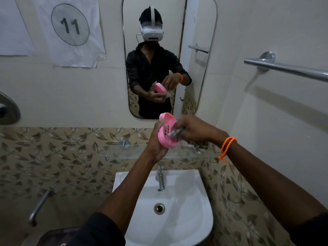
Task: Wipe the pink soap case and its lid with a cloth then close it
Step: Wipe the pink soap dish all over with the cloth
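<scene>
My left hand (156, 139) grips the pink soap case (166, 132) from behind, holding it upright above the glass shelf, its slotted inside turned toward my right hand. My right hand (193, 129) presses a small greyish cloth (174, 133) into the case; the cloth is blurred by motion and mostly hidden by my fingers. An orange band circles my right wrist. I cannot tell where the lid is.
A glass shelf (124, 151) runs along the wall under my hands. Below it are a white basin (186, 219) and a chrome tap (160, 176). A mirror (195, 23) hangs ahead and a steel towel bar (287, 68) juts out at the right.
</scene>
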